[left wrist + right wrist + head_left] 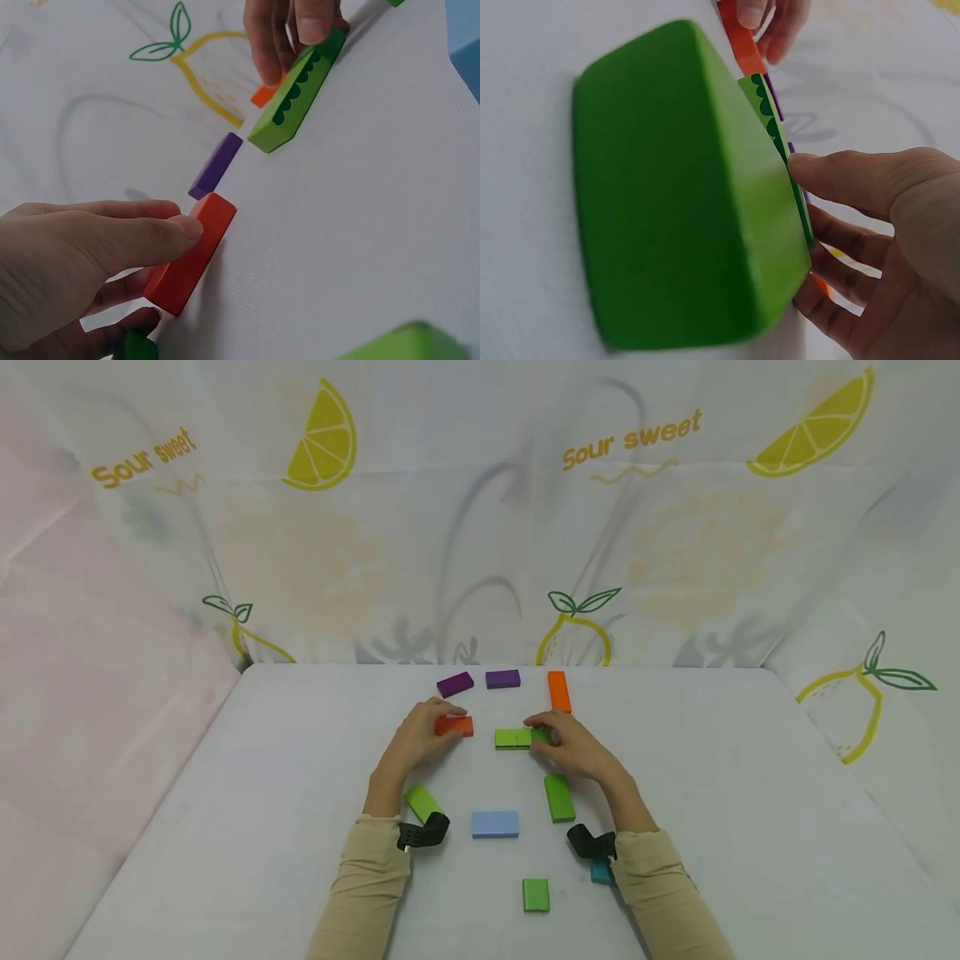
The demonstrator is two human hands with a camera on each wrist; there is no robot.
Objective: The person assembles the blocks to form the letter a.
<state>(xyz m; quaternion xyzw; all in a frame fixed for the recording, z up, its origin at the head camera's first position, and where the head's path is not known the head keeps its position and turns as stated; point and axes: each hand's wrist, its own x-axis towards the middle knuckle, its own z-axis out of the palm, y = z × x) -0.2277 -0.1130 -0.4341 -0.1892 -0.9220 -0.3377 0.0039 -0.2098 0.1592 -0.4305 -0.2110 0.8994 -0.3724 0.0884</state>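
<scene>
White tabletop; small green block near, light-blue block beyond. Left hand narrow, pinching red block, centre-left. Right hand narrow too, gripping right end of two-tone green block, centre. Farther: purple blocks, orange block to their right. Behind, whitish fabric wall, lemon prints, "Sour sweet" lettering.

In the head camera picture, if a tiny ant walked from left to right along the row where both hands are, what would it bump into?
The left hand → the red-orange block → the lime-and-green piece → the right hand.
</scene>
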